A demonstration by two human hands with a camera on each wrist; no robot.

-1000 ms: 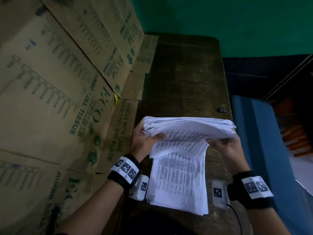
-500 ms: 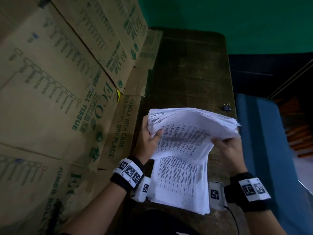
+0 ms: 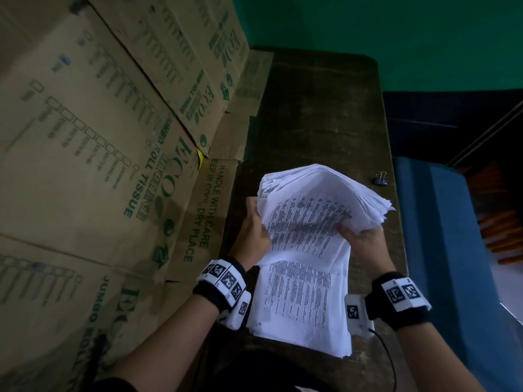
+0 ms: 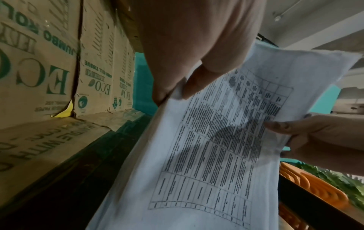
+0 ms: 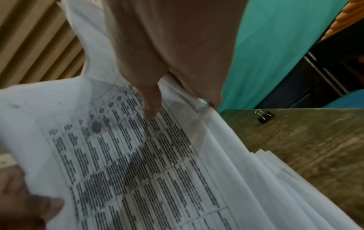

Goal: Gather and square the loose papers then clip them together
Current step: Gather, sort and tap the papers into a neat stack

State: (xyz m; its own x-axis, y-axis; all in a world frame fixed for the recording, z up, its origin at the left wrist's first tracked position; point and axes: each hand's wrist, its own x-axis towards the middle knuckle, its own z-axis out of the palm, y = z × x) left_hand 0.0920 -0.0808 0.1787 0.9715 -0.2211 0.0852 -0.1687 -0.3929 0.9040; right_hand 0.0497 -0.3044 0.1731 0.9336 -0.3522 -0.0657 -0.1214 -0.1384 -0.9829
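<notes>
Paper sorting, mid-step: a thick bundle of printed sheets (image 3: 325,199) is raised and bowed off the rest of the stack (image 3: 300,304), which lies flat at the near edge of the desk (image 3: 319,108). At the bundle's left margin the left hand (image 3: 252,233) grips with thumb on the printed face and fingers curled behind. The right hand (image 3: 365,244) pinches the right margin likewise, its thumb (image 5: 151,101) pressed on the ruled text. The step in hand appears to be dividing the stack at a chosen page. The next move probably calls for both pinches to hold firm while the bundle is turned over or set aside, since the loose sheets fan out at its far right corner and could slip. The sheets are white, thin, printed with a dense grid of small text, their edges uneven. A black binder clip (image 3: 382,179) lies apart near the desk's right edge, and cardboard cartons (image 3: 99,137) line its left edge.
</notes>
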